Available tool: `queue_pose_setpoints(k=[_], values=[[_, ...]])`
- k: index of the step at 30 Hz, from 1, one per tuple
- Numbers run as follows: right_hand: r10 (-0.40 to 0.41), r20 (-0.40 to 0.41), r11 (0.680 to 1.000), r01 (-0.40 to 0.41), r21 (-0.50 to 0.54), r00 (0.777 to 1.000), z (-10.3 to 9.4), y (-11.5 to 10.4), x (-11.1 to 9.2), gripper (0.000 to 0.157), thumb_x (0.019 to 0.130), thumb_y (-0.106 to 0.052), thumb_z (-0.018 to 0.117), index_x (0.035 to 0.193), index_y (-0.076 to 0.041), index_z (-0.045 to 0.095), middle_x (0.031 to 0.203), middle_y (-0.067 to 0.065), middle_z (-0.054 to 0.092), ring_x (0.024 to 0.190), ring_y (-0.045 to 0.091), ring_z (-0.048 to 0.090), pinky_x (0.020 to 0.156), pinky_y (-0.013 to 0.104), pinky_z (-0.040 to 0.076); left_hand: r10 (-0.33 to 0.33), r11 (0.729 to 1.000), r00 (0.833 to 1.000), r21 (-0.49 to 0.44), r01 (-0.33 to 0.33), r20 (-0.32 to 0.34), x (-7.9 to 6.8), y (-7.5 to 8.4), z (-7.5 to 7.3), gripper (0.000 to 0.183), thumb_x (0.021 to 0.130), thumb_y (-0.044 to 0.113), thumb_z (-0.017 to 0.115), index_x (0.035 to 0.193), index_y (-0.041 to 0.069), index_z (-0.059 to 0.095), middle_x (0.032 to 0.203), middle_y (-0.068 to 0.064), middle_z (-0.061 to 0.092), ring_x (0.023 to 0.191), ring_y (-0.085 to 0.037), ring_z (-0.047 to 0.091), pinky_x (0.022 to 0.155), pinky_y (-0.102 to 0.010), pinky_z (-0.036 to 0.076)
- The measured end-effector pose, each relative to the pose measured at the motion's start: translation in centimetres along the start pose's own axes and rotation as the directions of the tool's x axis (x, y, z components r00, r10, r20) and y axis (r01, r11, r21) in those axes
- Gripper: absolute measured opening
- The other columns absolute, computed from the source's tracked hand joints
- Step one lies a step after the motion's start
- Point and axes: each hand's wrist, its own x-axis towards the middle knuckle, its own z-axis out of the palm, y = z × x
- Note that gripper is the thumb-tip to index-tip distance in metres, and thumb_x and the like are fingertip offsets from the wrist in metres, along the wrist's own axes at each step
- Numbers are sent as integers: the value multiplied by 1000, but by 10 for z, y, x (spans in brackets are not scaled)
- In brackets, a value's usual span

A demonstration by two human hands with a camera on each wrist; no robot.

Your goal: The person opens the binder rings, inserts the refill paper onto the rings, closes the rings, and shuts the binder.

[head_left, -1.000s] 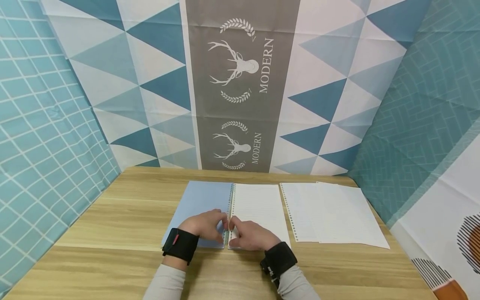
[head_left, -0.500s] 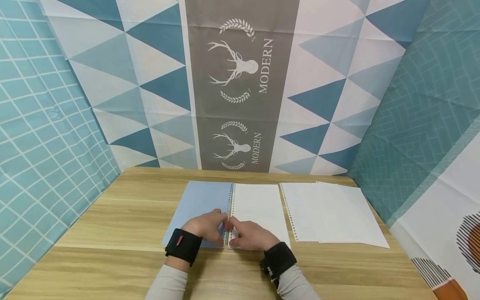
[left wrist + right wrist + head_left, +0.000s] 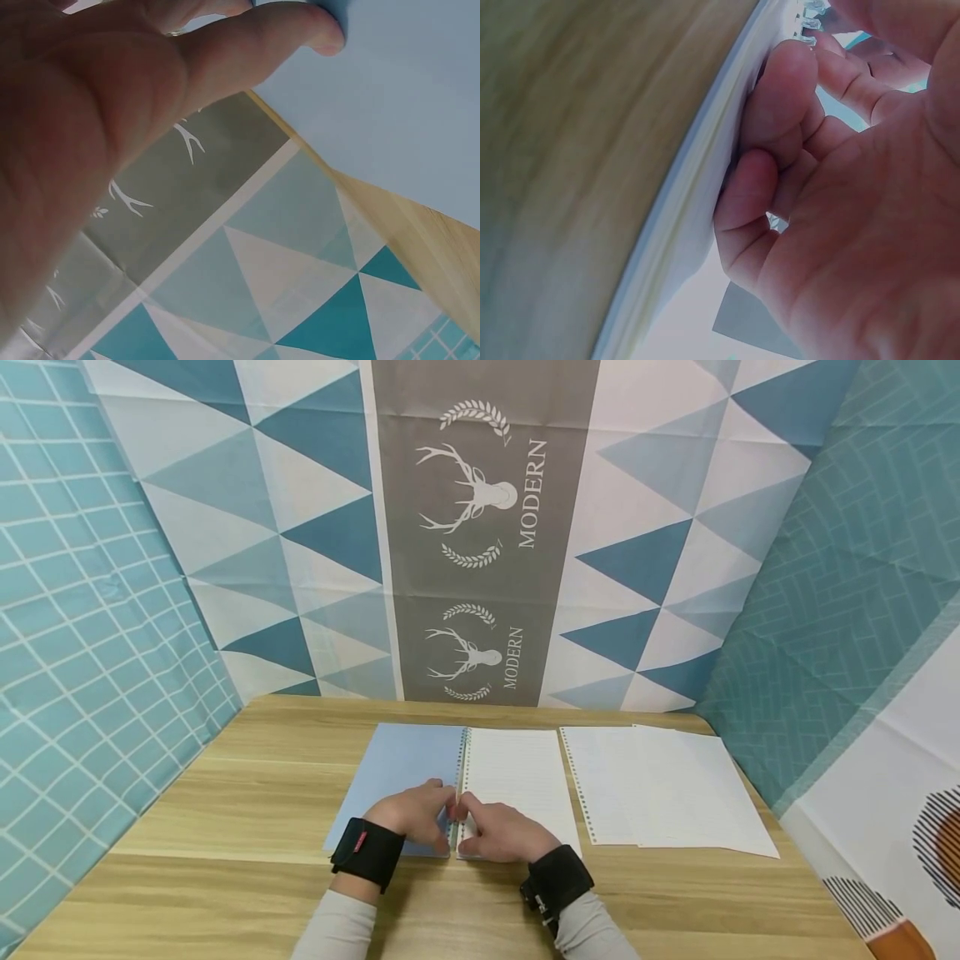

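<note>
A loose-leaf notebook lies open on the table, its blue cover (image 3: 405, 760) to the left and a lined white page (image 3: 517, 760) to the right. Clear binding rings (image 3: 463, 752) run down the middle. Both hands meet at the lower part of this binding. My left hand (image 3: 408, 810) pinches at the rings from the cover side; one digit rests on the blue cover (image 3: 405, 97) in the left wrist view. From the page side my right hand (image 3: 506, 831) grips at the rings, its other fingers curled against the page. The hands hide the pinched rings themselves.
Several loose lined sheets (image 3: 667, 785) with punched left edges overlap to the right of the notebook. The wooden table (image 3: 247, 793) ends at a patterned cloth backdrop (image 3: 480, 552) behind, with more cloth on both sides.
My left hand and wrist have shifted very slightly right since a second ago. The right hand, notebook and loose sheets stay in place.
</note>
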Motion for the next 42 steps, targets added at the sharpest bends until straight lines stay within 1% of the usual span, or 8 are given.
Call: queue_pose_setpoints(k=[8, 16, 21, 25, 31, 36, 42], values=[[19, -2, 1000, -19, 6, 1000, 1, 0, 1, 30, 95, -26, 70, 116, -22, 48, 71, -6, 51, 60, 9, 45, 61, 25, 36, -23, 999, 1000, -26, 23, -7, 0, 3, -1, 40, 67, 9, 90, 91, 16, 60, 99, -3, 52, 84, -20, 51, 71, -37, 44], [11, -3, 1000, -11, 14, 1000, 1, 0, 1, 29, 95, -24, 70, 115, -21, 49, 69, -6, 50, 59, 9, 44, 60, 25, 35, -53, 998, 998, -38, 53, -15, -1, 6, -1, 40, 66, 9, 91, 91, 16, 60, 98, -4, 52, 82, -21, 51, 69, -37, 44], [11, -2, 1000, -11, 1, 1000, -1, 0, 2, 28, 96, -24, 70, 114, -21, 48, 69, -7, 48, 59, 9, 43, 61, 25, 35, -57, 998, 998, -37, 57, -19, -1, 6, -1, 40, 66, 9, 91, 91, 16, 61, 99, -4, 53, 83, -21, 51, 70, -39, 45], [19, 2, 1000, -19, 7, 1000, 1, 1, 2, 28, 96, -23, 69, 114, -21, 48, 68, -7, 48, 59, 9, 42, 61, 25, 34, -58, 998, 998, -39, 58, -16, 1, 5, 0, 39, 66, 8, 90, 90, 17, 60, 98, -4, 52, 82, -21, 51, 69, -38, 44], [35, 6, 999, -35, 14, 999, 1, 0, 2, 29, 95, -23, 70, 114, -22, 48, 71, -6, 51, 61, 9, 45, 62, 26, 36, -56, 998, 998, -41, 55, -14, 0, 3, 0, 39, 67, 8, 90, 90, 17, 60, 98, -3, 52, 82, -21, 51, 68, -37, 43], [29, 2, 1000, -29, 8, 1000, 2, 0, 2, 29, 95, -23, 71, 114, -21, 49, 72, -6, 54, 62, 9, 48, 62, 26, 38, -50, 998, 999, -38, 50, -11, 1, 3, 1, 39, 67, 8, 90, 90, 17, 59, 98, -3, 51, 82, -21, 51, 68, -37, 43], [15, -10, 1000, -15, -5, 1000, 1, 1, 2, 32, 95, -25, 70, 116, -21, 47, 70, -6, 49, 59, 9, 43, 61, 25, 35, -47, 998, 999, -31, 47, -15, 2, 2, 1, 39, 68, 9, 89, 90, 17, 59, 98, -3, 51, 83, -21, 51, 69, -37, 43]])
